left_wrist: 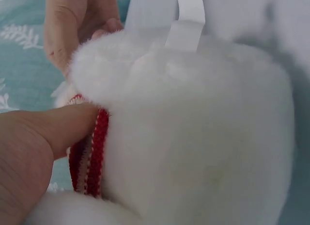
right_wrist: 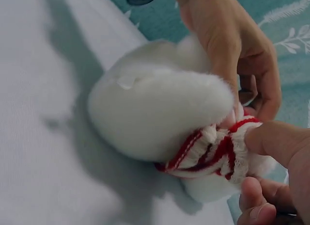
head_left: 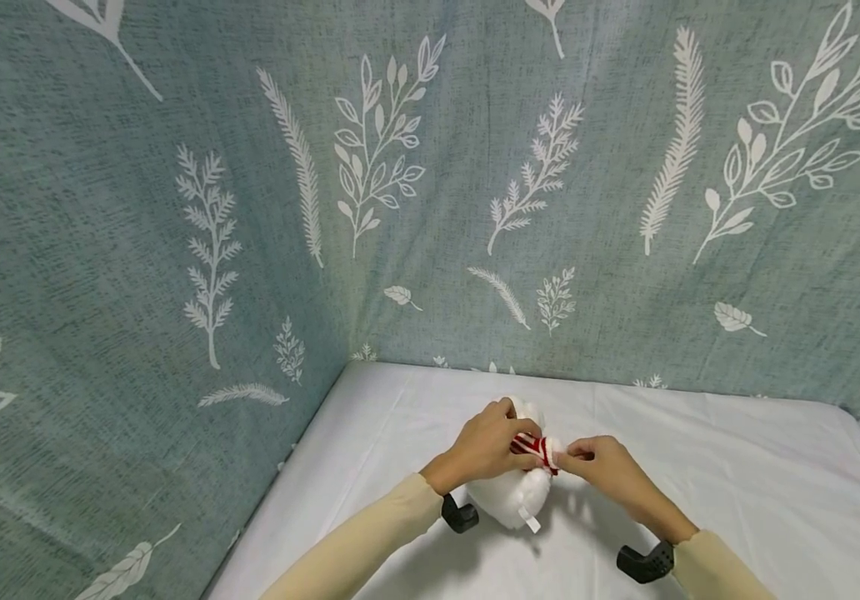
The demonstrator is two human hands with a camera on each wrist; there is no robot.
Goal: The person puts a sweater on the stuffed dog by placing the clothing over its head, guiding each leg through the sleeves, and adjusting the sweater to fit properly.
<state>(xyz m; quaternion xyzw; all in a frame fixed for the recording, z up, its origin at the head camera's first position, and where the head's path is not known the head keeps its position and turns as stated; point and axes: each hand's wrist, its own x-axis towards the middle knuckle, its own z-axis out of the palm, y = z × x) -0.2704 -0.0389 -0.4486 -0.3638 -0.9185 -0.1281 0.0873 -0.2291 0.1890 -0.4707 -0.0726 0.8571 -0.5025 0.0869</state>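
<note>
A white fluffy plush toy [head_left: 507, 500] lies on the white-covered surface, wearing a small red-and-white striped knitted garment [head_left: 533, 447]. My left hand [head_left: 486, 446] grips the toy around the garment; in the left wrist view its thumb [left_wrist: 63, 128] presses at the red band. On the other side, my right hand [head_left: 610, 475] pinches the ribbed edge of the knit between thumb and fingers, clearest in the right wrist view, where the garment [right_wrist: 225, 150] looks bunched. A white fabric tag [left_wrist: 186, 36] sticks out from the plush. The toy's face cannot be made out.
A white cloth [head_left: 700, 467] with light creases covers the tabletop. Green-blue fabric with white leaf prints [head_left: 437, 192] hangs behind and along the left side. Black wrist devices [head_left: 646, 562] are on both forearms.
</note>
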